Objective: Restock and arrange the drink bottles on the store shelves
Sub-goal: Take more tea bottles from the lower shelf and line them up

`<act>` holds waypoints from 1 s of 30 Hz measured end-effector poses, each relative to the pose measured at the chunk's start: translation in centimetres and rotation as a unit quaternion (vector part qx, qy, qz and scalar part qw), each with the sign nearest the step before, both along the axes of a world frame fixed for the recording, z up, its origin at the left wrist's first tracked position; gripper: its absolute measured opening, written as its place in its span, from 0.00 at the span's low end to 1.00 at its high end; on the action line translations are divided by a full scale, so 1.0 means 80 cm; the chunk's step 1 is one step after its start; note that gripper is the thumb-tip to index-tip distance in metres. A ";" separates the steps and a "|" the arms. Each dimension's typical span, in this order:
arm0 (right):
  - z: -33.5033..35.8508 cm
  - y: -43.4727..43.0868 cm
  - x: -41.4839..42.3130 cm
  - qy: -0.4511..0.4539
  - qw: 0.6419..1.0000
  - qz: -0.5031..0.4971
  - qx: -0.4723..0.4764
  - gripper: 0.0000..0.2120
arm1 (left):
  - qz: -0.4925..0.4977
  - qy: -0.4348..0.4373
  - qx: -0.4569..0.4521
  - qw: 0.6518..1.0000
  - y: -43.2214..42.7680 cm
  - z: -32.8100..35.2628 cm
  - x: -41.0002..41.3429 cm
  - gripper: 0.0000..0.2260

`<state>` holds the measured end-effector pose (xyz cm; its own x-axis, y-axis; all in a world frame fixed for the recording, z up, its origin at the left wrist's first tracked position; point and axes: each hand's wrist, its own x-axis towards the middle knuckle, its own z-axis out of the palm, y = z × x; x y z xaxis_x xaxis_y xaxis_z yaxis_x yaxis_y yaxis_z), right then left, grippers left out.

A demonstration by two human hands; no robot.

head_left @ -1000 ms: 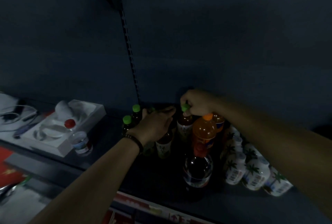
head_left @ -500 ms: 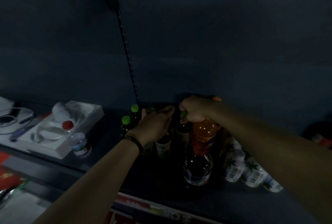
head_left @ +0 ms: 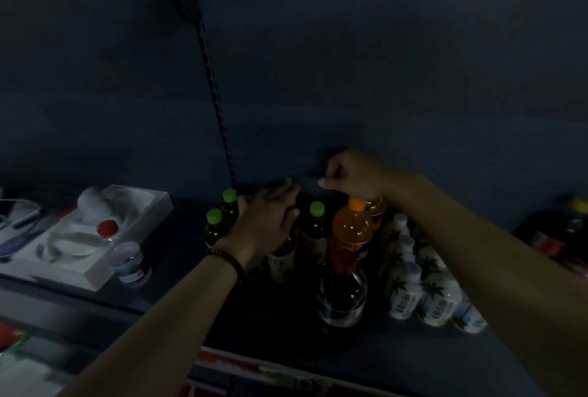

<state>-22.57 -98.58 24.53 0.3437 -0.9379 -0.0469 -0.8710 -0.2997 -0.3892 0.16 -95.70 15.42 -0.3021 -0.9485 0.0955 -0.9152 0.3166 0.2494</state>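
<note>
Around: orange soda bottle point(head_left: 351, 232) and white bottles point(head_left: 410, 282) crowded beside green-capped bottles point(head_left: 315, 224).
Left hand point(head_left: 265, 221): lay spread, fingers loose, over the green-capped group.
Right hand point(head_left: 353, 177): curled closed above; whether it gripped anything was unclear.

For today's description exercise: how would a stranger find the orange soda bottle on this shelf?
Start at the slotted upright on the shelf's back wall, then move right past the green-capped bottles. The orange soda bottle stands under the right hand: the only orange-capped, orange-filled bottle fully visible.
</note>
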 end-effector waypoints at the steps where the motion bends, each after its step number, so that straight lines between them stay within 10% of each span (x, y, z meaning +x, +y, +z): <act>1: 0.003 0.011 -0.014 -0.014 0.999 -0.024 -0.028 0.15 | 0.003 0.026 -0.031 0.999 0.006 0.001 0.000 0.24; 9: -0.061 0.054 -0.039 -0.003 0.996 -0.075 -0.042 0.18 | -0.007 0.300 -0.194 0.934 0.108 0.011 -0.014 0.08; 23: 0.048 0.175 -0.093 -0.101 0.944 -0.158 -0.272 0.19 | -0.133 0.442 -0.264 0.847 0.249 0.017 -0.071 0.03; 30: 0.182 0.314 -0.113 -0.058 0.922 -0.215 -0.316 0.25 | -0.140 0.546 -0.056 0.824 0.277 0.053 -0.172 0.35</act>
<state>-31.61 -73.44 39.07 -0.0990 -0.8162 0.5693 -0.9257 -0.1343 -0.3536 -13.60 -73.56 19.63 -0.1834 -0.8236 0.5367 -0.0523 0.5533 0.8313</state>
